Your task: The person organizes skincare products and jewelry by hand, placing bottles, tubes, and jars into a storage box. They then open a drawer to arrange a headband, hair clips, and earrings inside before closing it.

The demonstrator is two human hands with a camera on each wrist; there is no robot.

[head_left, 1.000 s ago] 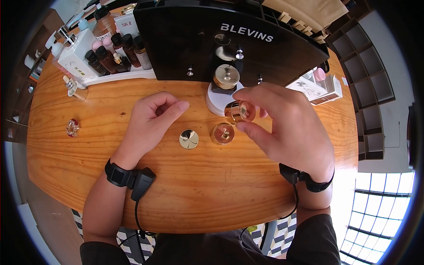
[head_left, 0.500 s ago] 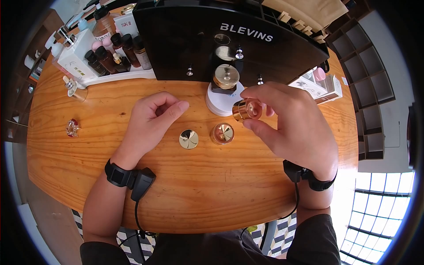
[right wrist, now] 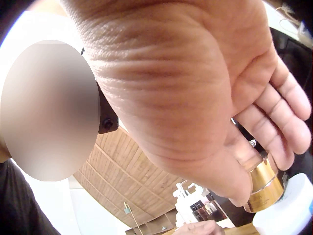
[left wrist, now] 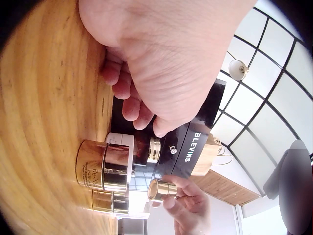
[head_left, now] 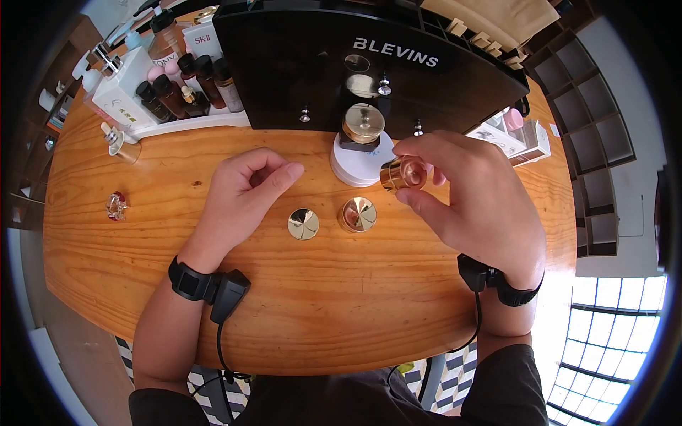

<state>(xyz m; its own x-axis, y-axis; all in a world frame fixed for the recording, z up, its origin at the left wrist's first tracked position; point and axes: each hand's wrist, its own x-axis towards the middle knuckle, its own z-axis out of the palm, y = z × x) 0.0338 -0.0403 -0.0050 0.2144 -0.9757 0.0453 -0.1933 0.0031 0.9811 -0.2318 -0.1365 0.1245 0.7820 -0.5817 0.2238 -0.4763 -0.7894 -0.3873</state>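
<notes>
My right hand (head_left: 472, 195) pinches a small gold cosmetic jar (head_left: 403, 174) between thumb and fingers, tilted with its rosy-gold end toward me. In the right wrist view the jar's gold side (right wrist: 265, 192) shows past the thumb. Below it on the table stand two gold-lidded jars, one larger (head_left: 357, 215) and one smaller (head_left: 303, 224). The larger jar has an amber labelled body (left wrist: 90, 164) in the left wrist view. My left hand (head_left: 245, 192) rests at the left of these jars, fingers loosely curled and holding nothing.
Another gold-lidded jar (head_left: 364, 123) sits on a small black block atop a white round tub (head_left: 348, 167). Behind rises a black cabinet (head_left: 298, 78) with crystal knobs. Bottles fill a white tray (head_left: 192, 125) at back left. A small red-and-clear object (head_left: 116, 206) lies far left.
My right hand has moved to the right with the gold jar, away from the larger jar on the table. The left hand has stayed where it was.
</notes>
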